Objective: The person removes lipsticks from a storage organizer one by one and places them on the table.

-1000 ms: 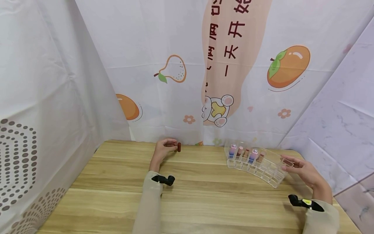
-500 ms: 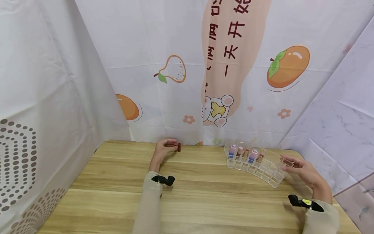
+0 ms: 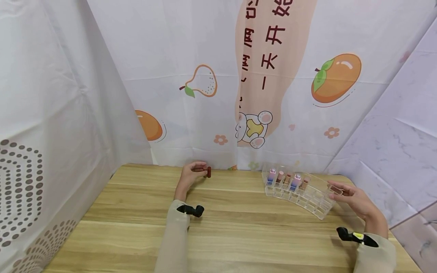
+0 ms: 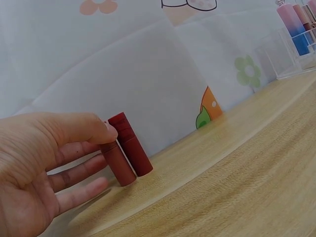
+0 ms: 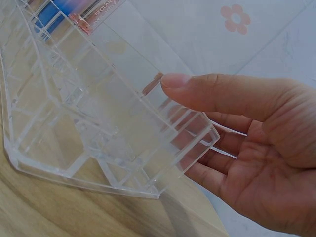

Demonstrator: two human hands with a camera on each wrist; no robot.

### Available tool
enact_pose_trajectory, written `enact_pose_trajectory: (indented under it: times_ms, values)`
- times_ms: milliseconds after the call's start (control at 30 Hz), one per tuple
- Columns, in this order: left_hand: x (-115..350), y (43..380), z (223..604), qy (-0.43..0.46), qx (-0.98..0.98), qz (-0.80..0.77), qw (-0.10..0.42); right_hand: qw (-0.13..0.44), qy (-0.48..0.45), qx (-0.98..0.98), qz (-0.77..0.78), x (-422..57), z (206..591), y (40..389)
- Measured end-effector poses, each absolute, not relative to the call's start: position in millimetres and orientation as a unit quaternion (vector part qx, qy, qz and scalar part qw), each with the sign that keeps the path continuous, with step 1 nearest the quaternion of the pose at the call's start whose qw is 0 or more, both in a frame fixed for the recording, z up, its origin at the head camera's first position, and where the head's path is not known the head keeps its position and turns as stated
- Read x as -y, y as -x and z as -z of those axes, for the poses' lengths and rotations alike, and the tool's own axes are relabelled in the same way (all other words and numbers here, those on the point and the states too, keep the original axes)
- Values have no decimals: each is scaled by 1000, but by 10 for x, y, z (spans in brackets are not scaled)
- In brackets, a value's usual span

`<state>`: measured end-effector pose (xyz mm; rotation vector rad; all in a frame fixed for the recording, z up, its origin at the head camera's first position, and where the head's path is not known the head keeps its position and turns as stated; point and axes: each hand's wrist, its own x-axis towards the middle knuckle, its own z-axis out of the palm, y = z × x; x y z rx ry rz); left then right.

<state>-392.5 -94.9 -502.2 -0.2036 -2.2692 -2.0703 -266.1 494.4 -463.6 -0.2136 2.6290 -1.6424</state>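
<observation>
At the back of the table my left hand (image 3: 191, 176) pinches a brownish-red lipstick tube (image 4: 119, 167) near its top, with the thumb on the near side. The tube stands upright on the wood. Right beside it is a darker red lipstick tube (image 4: 137, 150), also upright. My right hand (image 3: 356, 201) holds the right end of a clear acrylic lipstick organizer (image 3: 315, 208). In the right wrist view the thumb lies over the organizer's edge and the fingers are behind the clear wall. Several lipsticks (image 3: 296, 182) stand in the organizer's back-left compartments.
A white printed curtain (image 3: 191, 129) hangs right behind the table's back edge. On the left is a white dotted cloth (image 3: 68, 113); on the right, a marbled one (image 3: 396, 151). The wooden table (image 3: 246, 239) extends toward me between both forearms.
</observation>
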Motion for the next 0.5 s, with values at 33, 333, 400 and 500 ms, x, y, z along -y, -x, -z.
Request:
enact_pose_trajectory:
  times_ms: [33,333,400,500]
  values:
    - [950,3925,5020,66,737,672,32,17,68,-846,529,-4944,4633,2660]
    - [960,3920,5005,72,742,665,32,17,66,-844,532,-4941,4639,2666]
    - [966,3919,4991,75,745,662,33,21,67,-845,530,-4945,4638,2669]
    - [981,3916,4943,83,747,658,39,21,62,-846,529,-4939,4635,2669]
